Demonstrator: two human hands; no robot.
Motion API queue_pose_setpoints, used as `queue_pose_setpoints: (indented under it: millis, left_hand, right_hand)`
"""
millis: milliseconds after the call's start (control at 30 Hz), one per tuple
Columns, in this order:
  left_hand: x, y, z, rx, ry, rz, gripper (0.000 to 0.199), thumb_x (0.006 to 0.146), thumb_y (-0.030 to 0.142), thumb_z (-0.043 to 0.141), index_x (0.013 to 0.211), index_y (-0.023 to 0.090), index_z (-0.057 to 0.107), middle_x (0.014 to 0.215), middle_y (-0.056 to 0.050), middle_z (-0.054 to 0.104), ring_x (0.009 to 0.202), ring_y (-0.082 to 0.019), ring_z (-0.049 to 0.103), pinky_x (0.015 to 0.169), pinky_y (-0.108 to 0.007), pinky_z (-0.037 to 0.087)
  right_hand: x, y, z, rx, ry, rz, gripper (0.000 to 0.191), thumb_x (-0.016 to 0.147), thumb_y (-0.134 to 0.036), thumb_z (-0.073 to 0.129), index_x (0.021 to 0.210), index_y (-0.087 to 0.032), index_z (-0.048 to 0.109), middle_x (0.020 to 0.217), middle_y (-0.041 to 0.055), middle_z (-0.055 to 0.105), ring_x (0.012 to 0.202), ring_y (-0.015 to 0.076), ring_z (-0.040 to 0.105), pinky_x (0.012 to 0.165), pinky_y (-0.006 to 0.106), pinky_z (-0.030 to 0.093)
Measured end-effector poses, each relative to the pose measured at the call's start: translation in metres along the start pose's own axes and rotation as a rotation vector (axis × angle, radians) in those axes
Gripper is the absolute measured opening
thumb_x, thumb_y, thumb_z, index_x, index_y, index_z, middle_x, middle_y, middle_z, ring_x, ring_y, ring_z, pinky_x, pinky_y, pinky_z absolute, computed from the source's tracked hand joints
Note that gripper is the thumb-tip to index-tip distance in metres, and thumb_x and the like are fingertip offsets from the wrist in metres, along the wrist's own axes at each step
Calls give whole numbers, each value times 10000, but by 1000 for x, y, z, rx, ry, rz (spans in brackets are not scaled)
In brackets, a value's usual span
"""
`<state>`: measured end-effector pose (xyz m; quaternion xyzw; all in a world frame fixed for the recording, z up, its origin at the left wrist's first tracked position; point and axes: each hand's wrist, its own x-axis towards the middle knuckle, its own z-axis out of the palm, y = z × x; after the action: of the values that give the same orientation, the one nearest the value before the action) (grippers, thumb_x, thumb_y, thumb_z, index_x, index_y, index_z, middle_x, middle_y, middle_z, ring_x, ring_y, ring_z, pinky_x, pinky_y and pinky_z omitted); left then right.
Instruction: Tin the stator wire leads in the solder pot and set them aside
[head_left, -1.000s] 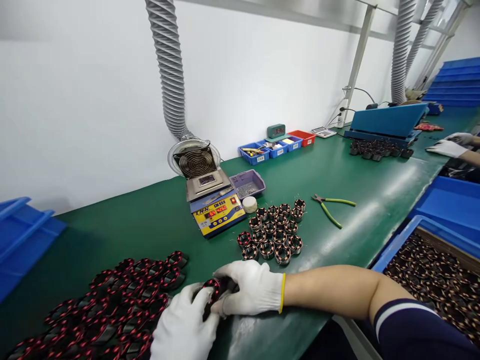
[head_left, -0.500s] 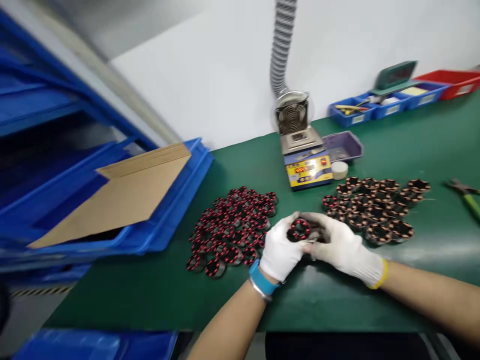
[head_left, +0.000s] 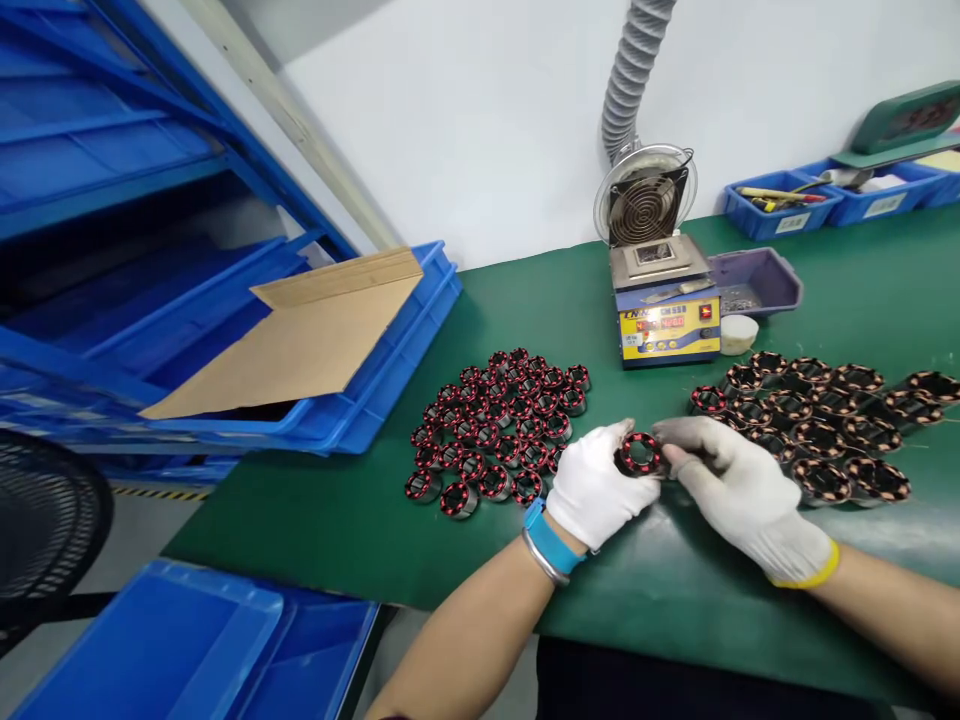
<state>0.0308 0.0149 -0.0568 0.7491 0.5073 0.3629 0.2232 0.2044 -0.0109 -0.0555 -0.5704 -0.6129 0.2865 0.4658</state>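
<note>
A motor stator (head_left: 642, 454) with red and black ends around a round opening is gripped in my left hand (head_left: 600, 486), which wears a white glove. My right hand (head_left: 731, 490), gloved in white with a yellow cuff edge, has thumb and forefinger pinched together at the stator's right side. What lies between those fingertips is too small to make out. Left of my hands sits a cluster of red-and-black stators (head_left: 495, 483). A group of stators with copper-coloured ends (head_left: 821, 480) stands to the right, partly hidden behind my right hand.
A solder pot (head_left: 667, 335) with a lit display stands behind my hands, beneath a fan and grey duct (head_left: 630, 85). Beside it are a purple tray (head_left: 784, 285) and a round white piece (head_left: 739, 335). Cardboard (head_left: 322, 350) lies on blue crates (head_left: 435, 300) at left; a black fan (head_left: 49, 530) stands below.
The view has swung left, so the bench items appear farther right. My right hand has drawn slightly away from the left, its fingers now at the stator's edge. The left hand still holds the stator.
</note>
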Motion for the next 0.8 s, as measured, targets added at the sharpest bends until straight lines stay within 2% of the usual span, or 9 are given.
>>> queue_pose_setpoints:
  millis: [67, 133, 233, 300, 400, 500, 633, 733, 800]
  left_hand:
    - [2, 1, -1, 7, 22, -28, 546, 738, 415, 758, 1202, 134, 693, 1128, -118, 736, 1049, -296, 713, 1011, -415, 580]
    - [3, 2, -2, 12, 33, -38, 552, 740, 412, 760, 1205, 123, 693, 1129, -128, 734, 1055, -301, 711, 1009, -419, 580]
    - [2, 4, -3, 15, -11, -26, 573, 711, 376, 774, 1220, 127, 689, 1150, -134, 727, 1069, -309, 706, 1001, -423, 583]
    - [2, 5, -3, 7, -31, -27, 571, 708, 375, 778, 1218, 131, 692, 1158, -135, 725, 1079, -310, 702, 1008, -424, 580]
    - [2, 6, -3, -17, 8, -48, 555, 723, 394, 777, 1209, 139, 696, 1151, -121, 730, 1069, -293, 706, 1018, -408, 575]
    - [1, 6, -4, -35, 12, -49, 578, 717, 377, 774, 1230, 127, 683, 1176, -124, 722, 1084, -287, 701, 1041, -400, 562]
    - [-1, 6, -2, -90, -55, 15, 672, 685, 261, 741, 1328, 116, 614, 1277, -121, 681, 1176, -275, 660, 1079, -373, 535]
    - [-3, 7, 1, -134, -64, 24, 737, 707, 211, 706, 1419, 139, 532, 1336, -98, 652, 1222, -257, 634, 1092, -352, 518]
    - [-3, 6, 1, -133, -79, -27, 711, 731, 225, 690, 1420, 148, 533, 1279, -103, 682, 1142, -270, 673, 1033, -370, 550]
  right_hand:
    - [2, 1, -3, 33, 57, 74, 296, 910, -393, 566, 1017, -168, 726, 989, 95, 734, 808, 174, 691, 774, 298, 594]
    - [3, 1, -4, 97, 56, 127, 333, 911, -408, 577, 1086, -156, 707, 989, 105, 732, 721, 156, 673, 646, 263, 579]
    - [4, -1, -3, 126, -36, 73, 393, 898, -403, 619, 1212, -173, 671, 1131, 106, 714, 909, 183, 699, 771, 285, 601]
    - [4, 0, -3, 91, -63, 30, 344, 893, -399, 626, 1153, -186, 698, 1146, 96, 709, 1026, 205, 684, 910, 327, 586]
    - [4, 0, -4, 123, -5, 108, 327, 881, -453, 635, 1036, -179, 723, 1035, 106, 724, 890, 202, 698, 814, 325, 607]
    - [4, -1, -4, 271, -25, 215, 432, 833, -513, 698, 1099, -173, 709, 1043, 116, 730, 810, 193, 707, 672, 284, 606]
    - [4, -5, 2, 342, -169, 223, 521, 795, -512, 755, 1173, -158, 703, 1086, 123, 729, 898, 212, 717, 755, 303, 623]
    - [2, -6, 5, 271, -113, 184, 483, 790, -472, 752, 1154, -158, 711, 1082, 122, 729, 909, 213, 716, 809, 326, 624]
    - [0, -6, 4, 147, -41, 129, 465, 777, -428, 755, 1163, -173, 709, 1097, 110, 725, 935, 215, 712, 875, 352, 613]
